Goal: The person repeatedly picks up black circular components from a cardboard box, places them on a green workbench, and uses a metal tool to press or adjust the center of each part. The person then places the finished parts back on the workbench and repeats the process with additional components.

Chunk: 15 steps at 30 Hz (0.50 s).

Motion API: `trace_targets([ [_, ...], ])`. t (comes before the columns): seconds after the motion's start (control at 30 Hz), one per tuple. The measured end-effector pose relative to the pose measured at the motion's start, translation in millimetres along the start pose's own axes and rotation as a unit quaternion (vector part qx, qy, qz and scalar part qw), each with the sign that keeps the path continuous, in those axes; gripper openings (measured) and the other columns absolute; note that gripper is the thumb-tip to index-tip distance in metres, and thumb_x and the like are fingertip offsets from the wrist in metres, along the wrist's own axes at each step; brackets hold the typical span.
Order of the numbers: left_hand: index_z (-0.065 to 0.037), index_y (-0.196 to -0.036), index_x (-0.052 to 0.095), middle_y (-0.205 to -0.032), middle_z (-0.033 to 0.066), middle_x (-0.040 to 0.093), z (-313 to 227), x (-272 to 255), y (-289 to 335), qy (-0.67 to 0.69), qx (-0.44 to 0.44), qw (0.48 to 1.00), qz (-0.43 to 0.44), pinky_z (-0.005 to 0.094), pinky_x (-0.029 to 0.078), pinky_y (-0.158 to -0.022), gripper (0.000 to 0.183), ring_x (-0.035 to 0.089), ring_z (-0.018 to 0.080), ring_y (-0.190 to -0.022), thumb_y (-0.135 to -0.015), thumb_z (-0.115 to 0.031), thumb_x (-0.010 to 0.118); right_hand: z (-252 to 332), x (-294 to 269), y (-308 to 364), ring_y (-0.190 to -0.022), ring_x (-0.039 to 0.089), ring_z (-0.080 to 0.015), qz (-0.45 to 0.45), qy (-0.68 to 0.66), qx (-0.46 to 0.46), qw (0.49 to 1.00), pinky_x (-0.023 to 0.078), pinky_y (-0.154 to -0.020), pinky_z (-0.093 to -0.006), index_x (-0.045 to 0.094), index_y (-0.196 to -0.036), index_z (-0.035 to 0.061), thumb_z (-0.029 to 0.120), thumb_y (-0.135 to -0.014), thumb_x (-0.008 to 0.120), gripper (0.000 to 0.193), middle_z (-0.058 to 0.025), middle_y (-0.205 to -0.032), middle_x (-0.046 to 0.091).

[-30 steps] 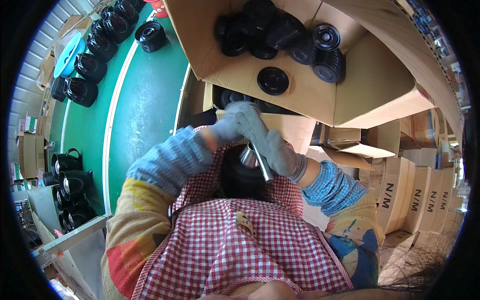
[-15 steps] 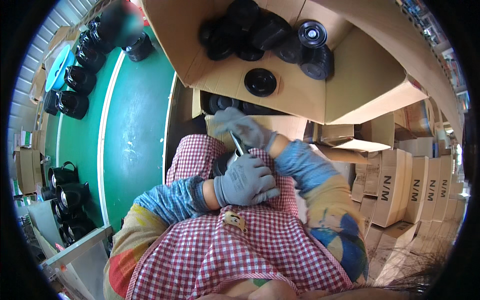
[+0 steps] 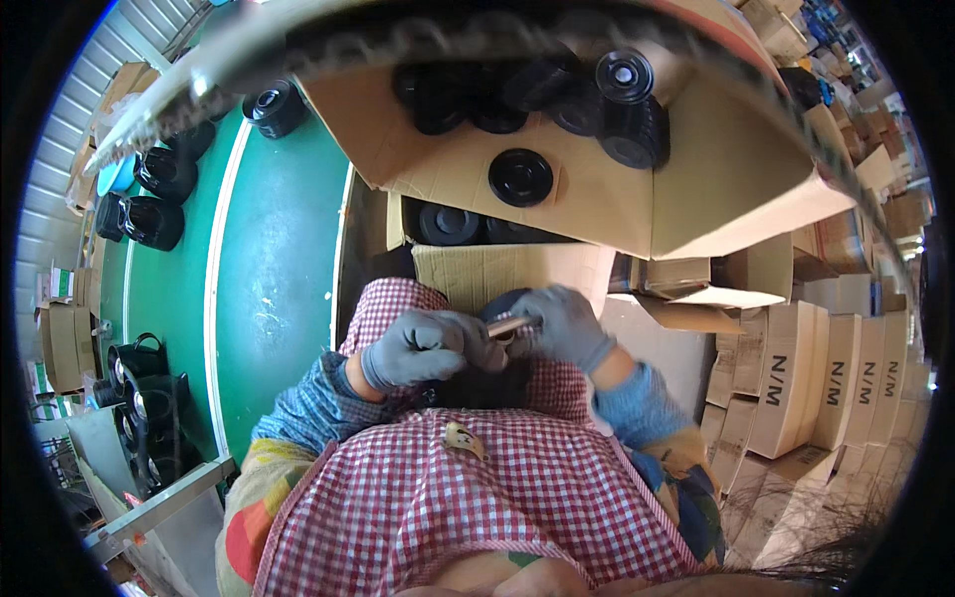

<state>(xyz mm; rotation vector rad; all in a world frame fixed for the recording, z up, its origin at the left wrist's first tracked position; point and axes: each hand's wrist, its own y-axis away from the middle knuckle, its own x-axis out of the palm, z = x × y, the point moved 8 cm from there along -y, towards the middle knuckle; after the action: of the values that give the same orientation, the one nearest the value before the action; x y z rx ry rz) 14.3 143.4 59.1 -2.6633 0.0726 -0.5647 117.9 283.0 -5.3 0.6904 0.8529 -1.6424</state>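
Both my hands wear grey gloves and meet above my lap. My right hand (image 3: 569, 326) closes round a short silver bar (image 3: 513, 323) whose full shape is hidden by the fingers. Close beside its left end, my left hand (image 3: 420, 348) is closed with curled fingers; what they hold is hidden. Below the hands a dark, rounded black object (image 3: 492, 388) rests in my lap against the red checked apron (image 3: 477, 497). Its kind cannot be made out.
A large cardboard box (image 3: 597, 194) ahead holds several black round parts, with a black disc (image 3: 520, 177) on its flap. An open carton (image 3: 507, 261) stands below. Left, a green workbench (image 3: 274, 239) bears black pots (image 3: 154, 221). Cartons (image 3: 796, 378) stack right. A blurred curved strip crosses the top.
My right hand has come down and toward me, and the silver bar now lies nearly level. My left hand has risen and moved left, off the black object. A blurred strip now crosses the top.
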Motion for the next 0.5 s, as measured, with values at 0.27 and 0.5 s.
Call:
trace_targets([
  [0.27,-0.001,-0.134,0.053,-0.103,0.0242,0.067,-19.7,12.4,-4.9,-0.574,-0.417,0.698,0.098,0.0478,0.056,-0.084,0.046,0.068,0.0419,-0.094,-0.094,-0.022,0.061,-10.7,22.8,-30.2,-0.088,0.067,-0.0398,0.294,-0.016,0.006,0.956,0.05,-0.073,-0.0484,0.068,-0.092,0.0092,0.08,-0.076,0.062,0.073,-0.018,-0.089,0.07],
  [0.5,0.001,-0.109,0.057,-0.081,0.0238,0.067,-0.8,12.0,3.3,-0.55,-0.419,0.717,0.088,0.05,0.053,-0.07,0.029,0.067,0.0426,-0.076,-0.099,-0.026,0.053,-4.8,22.8,-39.5,-0.086,0.067,-0.0407,0.314,0.008,-0.043,0.948,0.05,-0.072,-0.0498,0.069,-0.091,0.0095,0.082,-0.074,0.063,0.075,-0.0182,-0.088,0.071],
])
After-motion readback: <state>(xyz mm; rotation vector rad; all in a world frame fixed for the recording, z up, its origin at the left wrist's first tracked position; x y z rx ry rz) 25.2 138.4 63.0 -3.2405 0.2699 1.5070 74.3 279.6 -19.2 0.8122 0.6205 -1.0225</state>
